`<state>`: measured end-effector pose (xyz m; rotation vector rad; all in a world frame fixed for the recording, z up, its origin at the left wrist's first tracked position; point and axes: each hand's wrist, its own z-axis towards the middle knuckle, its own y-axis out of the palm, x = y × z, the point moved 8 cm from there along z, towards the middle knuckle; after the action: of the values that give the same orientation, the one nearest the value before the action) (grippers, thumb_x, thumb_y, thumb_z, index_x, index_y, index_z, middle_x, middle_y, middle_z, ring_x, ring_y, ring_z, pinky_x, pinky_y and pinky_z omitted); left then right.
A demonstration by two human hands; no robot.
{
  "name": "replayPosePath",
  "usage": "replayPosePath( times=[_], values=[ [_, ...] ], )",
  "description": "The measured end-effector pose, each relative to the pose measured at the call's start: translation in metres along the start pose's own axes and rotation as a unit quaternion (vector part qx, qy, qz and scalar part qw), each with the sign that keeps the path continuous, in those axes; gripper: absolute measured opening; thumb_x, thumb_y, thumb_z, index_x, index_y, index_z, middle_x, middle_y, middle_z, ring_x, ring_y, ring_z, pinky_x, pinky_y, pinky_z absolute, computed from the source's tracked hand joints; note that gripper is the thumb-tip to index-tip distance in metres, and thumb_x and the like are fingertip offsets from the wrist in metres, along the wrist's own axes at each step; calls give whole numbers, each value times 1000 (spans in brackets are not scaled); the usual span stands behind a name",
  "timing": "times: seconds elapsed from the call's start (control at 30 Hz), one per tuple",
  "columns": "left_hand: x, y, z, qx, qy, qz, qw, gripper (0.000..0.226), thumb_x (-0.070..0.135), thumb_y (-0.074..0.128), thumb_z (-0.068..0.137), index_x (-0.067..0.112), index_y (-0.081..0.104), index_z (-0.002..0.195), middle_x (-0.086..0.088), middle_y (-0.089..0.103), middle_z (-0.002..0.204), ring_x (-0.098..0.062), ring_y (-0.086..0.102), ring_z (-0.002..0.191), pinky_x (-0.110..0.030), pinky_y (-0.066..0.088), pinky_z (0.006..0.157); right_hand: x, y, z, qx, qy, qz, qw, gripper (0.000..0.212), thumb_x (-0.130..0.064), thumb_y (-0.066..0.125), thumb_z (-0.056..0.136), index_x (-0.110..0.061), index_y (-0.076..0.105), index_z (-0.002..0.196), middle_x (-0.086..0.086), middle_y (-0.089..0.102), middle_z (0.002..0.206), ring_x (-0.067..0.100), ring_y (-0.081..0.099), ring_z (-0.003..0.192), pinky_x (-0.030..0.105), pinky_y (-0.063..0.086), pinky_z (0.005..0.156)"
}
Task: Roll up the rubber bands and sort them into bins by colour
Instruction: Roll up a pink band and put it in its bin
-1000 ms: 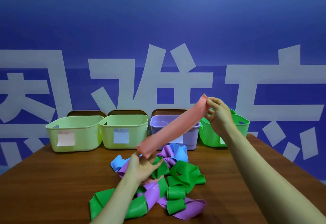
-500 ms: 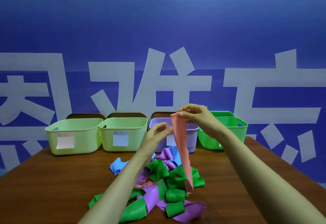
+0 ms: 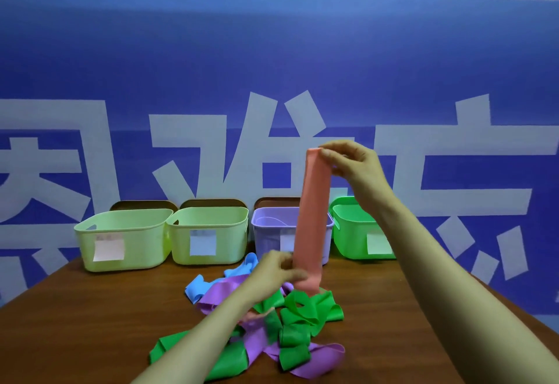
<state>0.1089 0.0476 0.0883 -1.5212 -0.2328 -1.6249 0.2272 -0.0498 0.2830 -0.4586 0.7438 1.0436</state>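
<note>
Only the head view here. A salmon-pink band (image 3: 311,217) is held up almost vertically in front of the bins, pulled flat between both hands. Its top end is pinched by the right hand (image 3: 354,166), thumb and fingertips closed on the edge and the other fingers loosely curled. Its bottom end is gripped by the left hand (image 3: 272,271), fingers curled round it just above the pile.

The pile of loose bands (image 3: 298,323) (green, purple and a couple of light blue ones) is left tangled in the middle of the brown table (image 3: 90,323), none of them rolled as far as can be seen.

Four bins are lined up along the far edge: a pale green bin (image 3: 121,241) on the left, a second pale green bin (image 3: 208,232) touching it, a purple bin (image 3: 269,232) partly hidden behind the pink band, and a bright green bin (image 3: 354,232) on the right. A paper note is stuck on the front of each. What's inside them can't really be made out.

A blue banner (image 3: 272,51) with big white characters is hung behind everything.
</note>
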Motion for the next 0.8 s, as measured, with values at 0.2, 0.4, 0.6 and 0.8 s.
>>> replayPosePath(
  times=[0.2,0.4,0.6,0.8],
  values=[
    [8,-8,-18,6,2,-68,998,36,17,76,79,21,61,112,6,69,111,-10,64,103,-21,51,89,8,11,-16,-63,51,-34,996,7,-7,67,86,-13,70,88,2,68,85,6,66,77,20,53,68],
    [60,-23,-31,41,53,-40,997,17,13,60,92,10,65,107,-6,71,99,-12,67,82,-24,56,76,3,24,-42,-93,62,-53,992,6,-9,68,87,-13,71,89,4,68,85,7,67,74,19,53,63],
    [68,-5,-86,-65,19,-82,994,21,17,53,96,10,62,114,-3,68,97,-12,64,82,-22,55,65,-10,26,-62,-109,54,-62,991,8,-10,68,86,-9,70,94,1,68,86,6,65,76,17,51,63],
    [31,3,-110,-103,-58,-137,984,39,23,60,89,15,55,126,3,65,121,-12,61,114,-25,48,97,58,43,-90,-137,140,-21,980,5,-10,67,87,-12,69,91,-4,66,84,3,63,76,18,51,62]
  ],
)
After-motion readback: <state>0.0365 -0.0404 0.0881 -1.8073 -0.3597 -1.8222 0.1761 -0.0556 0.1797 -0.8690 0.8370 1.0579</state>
